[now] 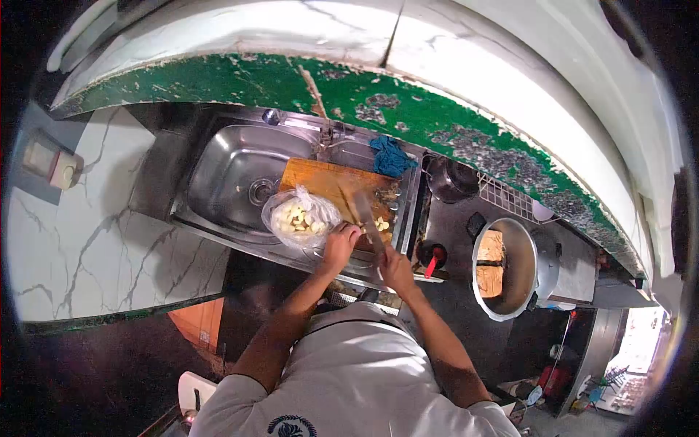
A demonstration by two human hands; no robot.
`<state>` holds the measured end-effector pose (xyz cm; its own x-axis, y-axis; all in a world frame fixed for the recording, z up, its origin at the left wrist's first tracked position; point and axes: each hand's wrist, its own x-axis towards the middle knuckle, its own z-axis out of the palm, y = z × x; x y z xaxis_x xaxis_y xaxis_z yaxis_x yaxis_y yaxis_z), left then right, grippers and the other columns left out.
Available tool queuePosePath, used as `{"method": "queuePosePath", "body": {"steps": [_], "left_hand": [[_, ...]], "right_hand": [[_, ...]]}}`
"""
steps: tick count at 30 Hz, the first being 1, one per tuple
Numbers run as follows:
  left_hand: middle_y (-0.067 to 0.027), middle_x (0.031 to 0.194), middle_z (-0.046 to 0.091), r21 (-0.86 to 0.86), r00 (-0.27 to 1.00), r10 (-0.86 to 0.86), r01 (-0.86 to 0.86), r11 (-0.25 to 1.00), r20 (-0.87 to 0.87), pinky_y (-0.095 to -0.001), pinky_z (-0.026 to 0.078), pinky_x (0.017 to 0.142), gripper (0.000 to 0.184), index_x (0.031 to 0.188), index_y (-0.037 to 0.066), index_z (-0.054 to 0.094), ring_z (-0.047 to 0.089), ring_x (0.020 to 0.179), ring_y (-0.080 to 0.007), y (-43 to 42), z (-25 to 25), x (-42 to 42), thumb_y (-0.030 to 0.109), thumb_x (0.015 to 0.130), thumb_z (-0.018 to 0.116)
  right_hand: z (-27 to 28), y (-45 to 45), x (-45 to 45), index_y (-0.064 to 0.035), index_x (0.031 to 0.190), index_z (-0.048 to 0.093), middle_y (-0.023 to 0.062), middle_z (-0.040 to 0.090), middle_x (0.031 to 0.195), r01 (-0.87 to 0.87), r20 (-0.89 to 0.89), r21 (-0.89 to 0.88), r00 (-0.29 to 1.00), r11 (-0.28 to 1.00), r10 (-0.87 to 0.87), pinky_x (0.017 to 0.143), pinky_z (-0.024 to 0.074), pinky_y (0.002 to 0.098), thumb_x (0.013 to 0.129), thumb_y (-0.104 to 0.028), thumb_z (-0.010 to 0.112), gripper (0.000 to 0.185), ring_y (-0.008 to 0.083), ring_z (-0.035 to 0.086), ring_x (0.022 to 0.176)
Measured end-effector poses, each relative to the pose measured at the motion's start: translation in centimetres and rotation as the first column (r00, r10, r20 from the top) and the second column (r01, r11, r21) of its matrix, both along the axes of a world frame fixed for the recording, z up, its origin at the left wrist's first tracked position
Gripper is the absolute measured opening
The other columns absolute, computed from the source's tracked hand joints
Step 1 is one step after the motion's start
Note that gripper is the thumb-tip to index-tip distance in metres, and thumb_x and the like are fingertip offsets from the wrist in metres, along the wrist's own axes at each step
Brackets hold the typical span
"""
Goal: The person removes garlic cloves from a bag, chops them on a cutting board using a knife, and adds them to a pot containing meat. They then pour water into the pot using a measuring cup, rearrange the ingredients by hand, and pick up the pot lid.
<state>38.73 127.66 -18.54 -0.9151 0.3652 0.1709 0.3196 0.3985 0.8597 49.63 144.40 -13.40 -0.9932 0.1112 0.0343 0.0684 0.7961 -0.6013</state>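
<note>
My right hand (395, 269) is closed around the handle of a knife (370, 222), its broad blade pointing away from me over a wooden cutting board (309, 172). Left of the blade, my left hand (342, 244) rests at the board's near edge with its fingers curled; whatever they hold is hidden. Beside that hand sits a clear plastic bag (301, 216) full of pale pieces that look like peeled garlic cloves. A few pale pieces (381, 224) lie on the board to the right of the blade.
The board spans part of a steel sink (233, 171). A blue cloth (392, 156) lies behind it. To the right are a dark pot (453, 178), a small vessel with a red handle (435, 264) and a large metal pot (520, 273). A green ledge (277, 84) overhangs the back.
</note>
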Motion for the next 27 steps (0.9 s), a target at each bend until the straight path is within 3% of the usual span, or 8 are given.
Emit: {"method": "queuePosePath", "body": {"steps": [2, 6, 8, 11, 16, 18, 21, 27], "left_hand": [[-0.0149, 0.1, 0.07, 0.082, 0.957, 0.082, -0.108, 0.991, 0.279, -0.0426, 0.053, 0.076, 0.013, 0.102, 0.004, 0.07, 0.065, 0.09, -0.0349, 0.5, 0.0, 0.4, 0.008, 0.092, 0.062], [-0.0117, 0.11, 0.07, 0.064, 0.997, 0.072, -0.069, 0.996, -0.041, -0.0412, 0.051, 0.084, 0.018, 0.108, 0.007, 0.071, 0.065, 0.097, -0.0313, 0.2, 1.2, 1.0, 0.012, 0.092, 0.066], [-0.0099, 0.112, 0.069, 0.075, 0.927, 0.038, -0.011, 0.997, -0.372, -0.0413, 0.05, 0.087, 0.019, 0.108, 0.008, 0.072, 0.064, 0.099, -0.0299, 0.5, 3.8, 1.7, 0.013, 0.09, 0.068], [-0.0085, 0.115, 0.068, 0.012, 0.918, -0.131, 0.146, 0.989, -0.375, -0.0414, 0.049, 0.091, 0.02, 0.107, 0.007, 0.072, 0.063, 0.103, -0.029, 0.9, 4.4, 2.4, 0.014, 0.088, 0.069], [-0.0135, 0.11, 0.066, 0.026, 0.981, -0.021, 0.026, 0.999, -0.194, -0.0452, 0.052, 0.086, 0.016, 0.103, 0.003, 0.068, 0.062, 0.102, -0.0362, 1.8, 0.7, 1.1, 0.001, 0.087, 0.064], [-0.0141, 0.11, 0.066, 0.014, 0.974, -0.018, 0.022, 1.0, -0.227, -0.0448, 0.051, 0.088, 0.018, 0.104, 0.003, 0.068, 0.062, 0.103, -0.0364, 1.4, 0.5, 0.3, 0.0, 0.087, 0.062], [-0.0136, 0.116, 0.064, -0.024, 0.971, 0.038, -0.045, 0.999, -0.235, -0.0448, 0.048, 0.096, 0.026, 0.111, 0.003, 0.066, 0.059, 0.11, -0.0366, 0.9, 2.6, 0.1, 0.0, 0.086, 0.06], [-0.0149, 0.143, 0.052, -0.072, 0.883, -0.064, 0.035, 0.997, -0.464, -0.0531, 0.033, 0.114, 0.046, 0.134, 0.005, 0.058, 0.046, 0.134, -0.0381, 0.4, 8.4, 2.0, 0.011, 0.089, 0.061]], "right_hand": [[-0.3, 1.4, -0.3, -0.0011, 0.112, 0.054, 0.0241, 0.064, 0.069, -0.025, -0.114, 0.072, 0.993, 0.997, 0.033, 0.053, 0.0518, 0.0492, 0.093, -0.007, 0.055, 0.02, 0.0422, 0.066, 0.062], [-3.9, 4.2, -1.2, -0.0027, 0.112, 0.054, 0.0086, 0.059, 0.064, 0.111, 0.151, -0.473, 0.988, 0.874, -0.043, 0.04, 0.0477, 0.0353, 0.101, -0.013, 0.052, 0.015, 0.0195, 0.058, 0.044], [-2.6, 4.4, -1.3, -0.0046, 0.118, 0.057, 0.0081, 0.06, 0.065, 0.351, 0.435, -0.667, 0.899, 0.657, -0.038, 0.05, 0.0499, 0.0391, 0.098, -0.023, 0.059, 0.027, 0.0185, 0.061, 0.053], [-0.5, 3.0, -1.6, -0.0047, 0.114, 0.054, 0.0064, 0.057, 0.064, 0.381, 0.45, -0.77, 0.893, 0.512, 0.012, 0.041, 0.0478, 0.0332, 0.103, -0.014, 0.051, 0.015, 0.0167, 0.054, 0.043], [1.6, 2.5, -1.3, -0.0031, 0.114, 0.055, 0.006, 0.061, 0.069, 0.257, 0.336, -0.602, 0.941, 0.756, -0.053, 0.045, 0.0473, 0.0345, 0.101, -0.016, 0.055, 0.018, 0.0177, 0.058, 0.049], [-0.2, 3.3, -0.8, -0.0009, 0.116, 0.055, 0.009, 0.066, 0.075, 0.257, 0.346, -0.477, 0.934, 0.841, -0.089, 0.054, 0.0494, 0.042, 0.097, -0.014, 0.058, 0.024, 0.0322, 0.066, 0.059], [-1.1, 3.9, -0.5, -0.0014, 0.113, 0.055, 0.016, 0.068, 0.079, 0.049, -0.173, -0.017, 0.984, 0.999, -0.051, 0.061, 0.0511, 0.0489, 0.094, -0.012, 0.059, 0.022, 0.0432, 0.067, 0.069], [3.2, 2.9, 1.1, -0.0112, 0.124, 0.055, 0.0205, 0.064, 0.1, 0.037, 0.073, 0.355, 0.995, 0.934, -0.067, 0.068, 0.0544, 0.0514, 0.088, -0.016, 0.062, 0.037, 0.0401, 0.067, 0.083]]}}
